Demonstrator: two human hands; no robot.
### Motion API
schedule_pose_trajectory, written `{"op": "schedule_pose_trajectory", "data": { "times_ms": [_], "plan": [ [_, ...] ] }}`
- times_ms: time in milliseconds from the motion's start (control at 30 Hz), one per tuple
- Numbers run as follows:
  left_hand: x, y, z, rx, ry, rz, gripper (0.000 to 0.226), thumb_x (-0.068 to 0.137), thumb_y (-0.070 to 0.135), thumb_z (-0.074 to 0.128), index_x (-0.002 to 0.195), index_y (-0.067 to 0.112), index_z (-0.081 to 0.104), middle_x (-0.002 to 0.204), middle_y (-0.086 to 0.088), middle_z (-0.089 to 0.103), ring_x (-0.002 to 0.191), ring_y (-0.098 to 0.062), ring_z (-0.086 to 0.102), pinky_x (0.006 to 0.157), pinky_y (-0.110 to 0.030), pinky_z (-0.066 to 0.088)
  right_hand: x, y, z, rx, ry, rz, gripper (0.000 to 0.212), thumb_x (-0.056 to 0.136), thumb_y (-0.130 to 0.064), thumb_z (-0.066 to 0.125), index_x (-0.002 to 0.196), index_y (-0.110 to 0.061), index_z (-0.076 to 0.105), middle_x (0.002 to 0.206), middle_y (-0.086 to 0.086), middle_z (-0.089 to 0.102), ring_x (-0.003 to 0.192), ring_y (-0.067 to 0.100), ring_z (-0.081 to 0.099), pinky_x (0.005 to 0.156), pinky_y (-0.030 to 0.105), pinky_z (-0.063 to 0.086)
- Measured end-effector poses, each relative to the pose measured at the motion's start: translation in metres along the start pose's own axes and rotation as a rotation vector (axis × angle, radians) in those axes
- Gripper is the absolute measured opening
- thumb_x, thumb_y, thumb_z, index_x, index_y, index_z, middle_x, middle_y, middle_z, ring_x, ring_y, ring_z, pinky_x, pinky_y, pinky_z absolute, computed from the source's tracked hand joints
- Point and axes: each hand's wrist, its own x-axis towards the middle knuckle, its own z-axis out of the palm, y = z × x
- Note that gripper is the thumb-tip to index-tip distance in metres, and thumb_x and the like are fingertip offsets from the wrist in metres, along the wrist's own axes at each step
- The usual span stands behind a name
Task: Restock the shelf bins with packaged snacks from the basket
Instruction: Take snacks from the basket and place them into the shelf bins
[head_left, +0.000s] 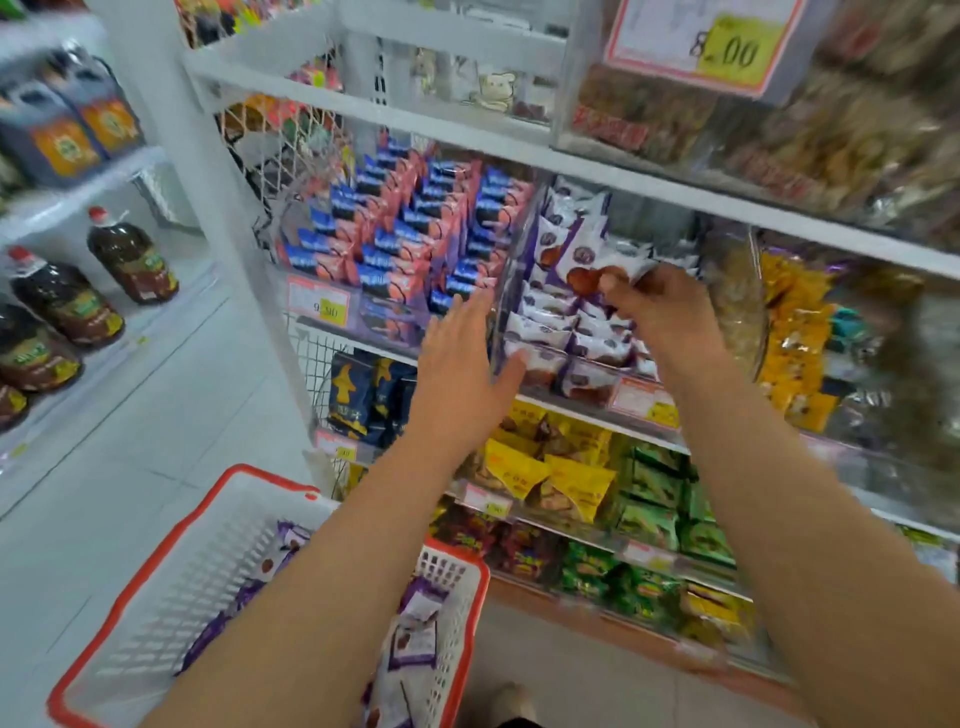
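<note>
The clear bin (524, 291) of purple-and-white snack packs serves as the landmark here. Far to its left and below, on the floor side, sits the basket (156, 551), white with a red rim. Several purple packs (415, 639) lie in it, mostly along its right wall, with much of its mesh bottom bare. So the basket looks largely emptied, though not finished; the arms hide part of its contents.

Just left of the bin, the left hand (457, 374) is flat and spread, fingers straight, holding nothing. Its thumb lies at the bin's front left corner, possibly steadying the wall, though contact is hard to confirm.

The bin itself is stacked with packs from front to back, and appears close to full.

Over the bin's upper right part, the right hand (660, 306) pinches one pack (613, 260) between thumb and curled fingers, holding it just above the stacked ones. That pack is not yet set down.

Judging from this, the restock is well advanced: one pack is being placed, and a handful remain in the basket. Bins right of the landmark hold other snacks, blurred.
</note>
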Motion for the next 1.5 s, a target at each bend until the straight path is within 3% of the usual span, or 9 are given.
{"op": "schedule_pose_trajectory", "data": {
  "times_ms": [167, 333, 567, 767, 900, 1100, 1233, 1400, 1500],
  "plan": [
    [0.004, -0.008, 0.010, 0.209, 0.029, 0.018, 0.078, 0.097, 0.048, 0.052, 0.156, 0.013, 0.014, 0.159, -0.006, 0.028, 0.150, -0.022, 0.014, 0.121, -0.035, 0.005, 0.067, -0.003, 0.027, -0.123, -0.011, 0.002, 0.028, 0.086, -0.030, 0.073, 0.103, -0.008, 0.068, 0.093, 0.004, 0.065, 0.085, 0.019, 0.060, 0.079, 0.036, 0.050],
    [0.007, -0.018, 0.007, 0.265, 0.022, 0.084, 0.080, 0.096, 0.049, 0.051, 0.156, 0.013, 0.013, 0.160, -0.004, 0.027, 0.150, -0.020, 0.015, 0.118, -0.028, -0.003, 0.076, 0.003, 0.048, -0.169, -0.048, 0.050, 0.028, 0.088, -0.026, 0.072, 0.111, -0.010, 0.068, 0.101, 0.002, 0.067, 0.092, 0.016, 0.062, 0.084, 0.030, 0.049],
    [0.006, -0.019, 0.008, 0.260, 0.031, 0.093, 0.078, 0.096, 0.042, 0.056, 0.156, 0.012, 0.016, 0.158, -0.006, 0.030, 0.149, -0.021, 0.019, 0.120, -0.029, -0.001, 0.074, 0.006, 0.049, -0.250, 0.009, 0.021, 0.031, 0.085, -0.029, 0.075, 0.105, -0.007, 0.068, 0.096, 0.004, 0.068, 0.087, 0.018, 0.063, 0.077, 0.029, 0.047],
    [0.005, -0.020, 0.008, 0.256, 0.044, 0.107, 0.077, 0.096, 0.039, 0.058, 0.155, 0.011, 0.017, 0.159, -0.007, 0.029, 0.149, -0.021, 0.020, 0.119, -0.028, -0.001, 0.065, 0.001, 0.046, -0.283, -0.017, 0.021, 0.019, 0.088, -0.028, 0.071, 0.078, -0.016, 0.060, 0.073, -0.005, 0.060, 0.069, 0.011, 0.057, 0.071, 0.027, 0.042],
    [0.005, -0.020, 0.010, 0.260, 0.050, 0.104, 0.078, 0.095, 0.038, 0.059, 0.155, 0.012, 0.017, 0.158, -0.006, 0.030, 0.149, -0.021, 0.021, 0.118, -0.027, -0.003, 0.062, -0.001, 0.042, -0.304, -0.028, 0.024, 0.020, 0.087, -0.031, 0.072, 0.089, -0.013, 0.066, 0.088, 0.005, 0.068, 0.080, 0.018, 0.061, 0.076, 0.034, 0.047],
    [0.005, -0.022, 0.011, 0.260, 0.050, 0.122, 0.078, 0.095, 0.037, 0.059, 0.155, 0.011, 0.017, 0.158, -0.007, 0.031, 0.149, -0.021, 0.021, 0.120, -0.029, 0.000, 0.052, -0.010, 0.031, -0.316, 0.011, 0.032, 0.047, 0.088, -0.035, 0.071, 0.122, -0.005, 0.063, 0.113, 0.005, 0.066, 0.093, 0.012, 0.055, 0.084, 0.024, 0.041],
    [0.005, -0.023, 0.011, 0.269, 0.049, 0.135, 0.078, 0.095, 0.035, 0.060, 0.155, 0.010, 0.016, 0.159, -0.008, 0.028, 0.149, -0.021, 0.019, 0.119, -0.028, -0.002, 0.022, -0.021, 0.018, -0.287, 0.038, 0.006, 0.041, 0.088, -0.035, 0.070, 0.118, -0.007, 0.062, 0.104, 0.004, 0.065, 0.100, 0.021, 0.061, 0.087, 0.033, 0.048],
    [-0.004, -0.029, 0.006, 0.195, -0.003, 0.173, 0.078, 0.097, 0.031, 0.058, 0.157, 0.013, 0.011, 0.163, -0.004, 0.015, 0.151, -0.016, 0.006, 0.119, -0.026, -0.003, -0.065, -0.020, 0.031, -0.069, -0.141, -0.082, 0.014, 0.089, -0.028, 0.070, 0.102, -0.025, 0.064, 0.090, -0.014, 0.064, 0.084, 0.002, 0.060, 0.074, 0.017, 0.049],
    [-0.036, -0.054, 0.000, 0.106, 0.116, 0.146, 0.061, 0.095, 0.020, 0.059, 0.151, 0.013, 0.035, 0.156, -0.001, 0.035, 0.148, -0.017, 0.022, 0.121, -0.029, 0.009, -0.116, 0.012, 0.061, -0.015, -0.399, -0.052, 0.014, 0.089, -0.021, 0.071, 0.089, -0.032, 0.063, 0.087, -0.006, 0.067, 0.076, 0.006, 0.062, 0.071, 0.023, 0.053]
  ]
}}
